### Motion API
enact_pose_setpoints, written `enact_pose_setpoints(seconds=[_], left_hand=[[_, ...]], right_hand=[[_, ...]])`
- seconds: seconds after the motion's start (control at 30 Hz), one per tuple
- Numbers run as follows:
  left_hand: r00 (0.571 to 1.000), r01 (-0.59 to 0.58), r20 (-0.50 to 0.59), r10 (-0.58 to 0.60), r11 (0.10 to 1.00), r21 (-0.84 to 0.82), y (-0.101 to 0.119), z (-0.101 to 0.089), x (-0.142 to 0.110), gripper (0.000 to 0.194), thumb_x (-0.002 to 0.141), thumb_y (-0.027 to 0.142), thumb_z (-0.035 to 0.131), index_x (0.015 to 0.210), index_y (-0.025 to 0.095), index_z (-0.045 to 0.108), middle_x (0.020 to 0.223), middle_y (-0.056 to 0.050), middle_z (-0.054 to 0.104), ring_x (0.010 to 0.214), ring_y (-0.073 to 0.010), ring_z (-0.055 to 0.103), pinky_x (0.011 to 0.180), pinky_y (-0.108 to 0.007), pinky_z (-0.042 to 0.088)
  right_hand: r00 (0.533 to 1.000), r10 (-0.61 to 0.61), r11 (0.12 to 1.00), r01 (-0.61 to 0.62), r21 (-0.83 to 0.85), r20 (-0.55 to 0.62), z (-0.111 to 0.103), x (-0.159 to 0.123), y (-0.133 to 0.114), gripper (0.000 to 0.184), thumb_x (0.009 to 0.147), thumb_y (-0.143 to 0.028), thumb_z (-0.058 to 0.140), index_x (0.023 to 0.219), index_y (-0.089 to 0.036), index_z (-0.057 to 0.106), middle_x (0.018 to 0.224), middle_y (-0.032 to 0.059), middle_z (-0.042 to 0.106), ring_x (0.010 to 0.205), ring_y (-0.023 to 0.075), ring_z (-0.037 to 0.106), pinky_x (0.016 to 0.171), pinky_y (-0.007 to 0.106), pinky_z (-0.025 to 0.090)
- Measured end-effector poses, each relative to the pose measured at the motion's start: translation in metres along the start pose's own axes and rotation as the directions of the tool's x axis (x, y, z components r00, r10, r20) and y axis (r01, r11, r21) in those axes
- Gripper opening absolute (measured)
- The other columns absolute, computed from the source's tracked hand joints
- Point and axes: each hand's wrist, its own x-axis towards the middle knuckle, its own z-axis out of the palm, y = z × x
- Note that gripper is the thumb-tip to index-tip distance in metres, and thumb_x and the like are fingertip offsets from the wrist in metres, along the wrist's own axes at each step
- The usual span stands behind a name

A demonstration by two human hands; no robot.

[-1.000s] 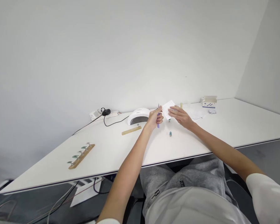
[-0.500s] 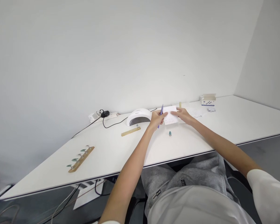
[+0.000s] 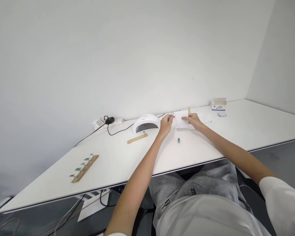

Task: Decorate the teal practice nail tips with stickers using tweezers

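Observation:
Tweezers (image 3: 171,114) are gripped in my left hand (image 3: 166,124), their two thin tips parted and pointing up and away. My right hand (image 3: 194,120) pinches a white sheet (image 3: 181,120) dotted with rows of small marks, probably stickers, by its right side. The sheet is held above the table, just right of the tweezers and apart from them. On the table below it stands a small teal nail tip (image 3: 178,140) on a little holder.
A white nail lamp (image 3: 146,122) stands behind a wooden strip (image 3: 137,138). Left front lies a wooden rack (image 3: 85,168) with several nail tips on stands. A power strip (image 3: 98,124) with cables is back left; an open box (image 3: 218,104) is back right. More white sheets (image 3: 206,120) lie behind my right hand.
My left hand has let go of the sheet and drawn slightly left, the tweezers now turned tips forward. The sheet, held by my right hand alone, has turned to show its dotted face.

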Motion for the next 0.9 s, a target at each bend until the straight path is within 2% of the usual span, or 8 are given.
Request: enact_pose_setpoints(seconds=[0.17,0.3,0.47,0.73,0.9], left_hand=[[0.998,-0.031,0.047,0.03,0.999,0.032,0.006,0.001,-0.007,0.012,0.087,0.03,0.047,0.083,0.02,0.051,0.052,0.006,0.046,0.048,-0.0107,0.041,0.052,-0.024,0.031],[0.997,-0.035,0.07,0.032,0.999,0.038,0.011,0.001,-0.012,0.016,0.085,0.031,0.051,0.074,0.02,0.049,0.051,0.005,0.05,0.047,-0.0104,0.043,0.051,-0.023,0.032],[0.996,-0.023,0.089,0.016,0.997,0.078,0.01,0.003,-0.013,0.019,0.083,0.03,0.055,0.068,0.019,0.051,0.048,0.004,0.05,0.044,-0.0099,0.041,0.048,-0.024,0.031],[0.997,-0.031,0.071,0.026,0.997,0.07,0.009,0.005,-0.011,0.02,0.079,0.03,0.059,0.064,0.019,0.052,0.048,0.005,0.044,0.044,-0.0092,0.038,0.047,-0.025,0.029],[0.997,-0.036,0.075,0.031,0.997,0.07,0.007,0.005,-0.01,0.02,0.079,0.031,0.059,0.065,0.019,0.052,0.049,0.005,0.044,0.044,-0.0092,0.038,0.047,-0.024,0.028]], right_hand=[[1.0,-0.003,1.0,0.003,0.007,-0.025,-0.001,0.002,0.002,0.018,0.06,-0.017,0.08,0.075,-0.012,0.07,0.081,0.0086,0.073,0.077,0.019,0.067,0.074,0.031,0.054],[0.999,-0.02,1.0,0.021,0.021,-0.042,-0.001,0.005,0.005,0.02,0.06,-0.017,0.08,0.077,-0.013,0.07,0.08,0.0092,0.073,0.079,0.0204,0.067,0.073,0.033,0.055],[1.0,-0.03,0.998,0.03,0.062,-0.004,0.0,0.007,0.009,0.02,0.062,-0.023,0.08,0.075,-0.013,0.07,0.081,0.0102,0.073,0.076,0.0203,0.067,0.069,0.032,0.054],[0.999,-0.03,1.0,0.03,-0.008,-0.03,-0.002,0.01,0.01,0.02,0.061,-0.027,0.08,0.07,-0.014,0.068,0.063,0.0044,0.066,0.072,0.0199,0.064,0.065,0.03,0.052],[1.0,-0.014,0.999,0.014,-0.03,-0.006,-0.001,0.01,0.01,0.022,0.062,-0.031,0.08,0.07,-0.014,0.068,0.06,0.0028,0.064,0.07,0.0192,0.064,0.064,0.03,0.051]])
